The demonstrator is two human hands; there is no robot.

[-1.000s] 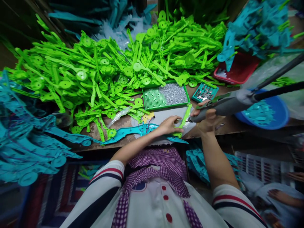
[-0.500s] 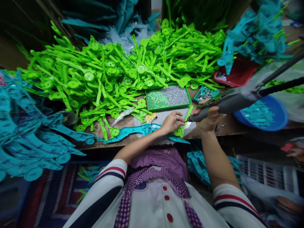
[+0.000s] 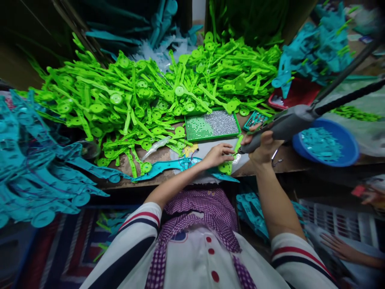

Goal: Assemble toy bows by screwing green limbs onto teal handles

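Fingers, left hand: bent over the lime-green part; cannot tell whether they grip it or only rest on it.
Fingers, right hand: closed around the grey driver-like tool, its thin end pointing toward the left fingertips.
Lime-green part: one, slender, with a rounded end; under and just beside the left fingers, rounded end nearer the person.
Dark cord: one; leads from the tool's rear, away to the right of the right fingers.
Turquoise curved part: one, long; lies on the bench, left of the left fingers, partly behind the left forearm.
Yellow piece: one; left of the left fingers.
Green tray: one; just beyond the left fingers; small metal pieces heaped in its right half.
Teal tray: one, small; just beyond the right fingers; contents too small to tell.
Lime-green heap: many pieces; beyond both sets of fingers, behind the green tray.
Turquoise stack: many parts; well left of the left fingers.
Blue bowl: one; right of the right fingers; holds turquoise pieces.
Red tray: one; beyond the right fingers, to their right.
Co-worker's hand: one; well right of the right fingers, nearer the person.
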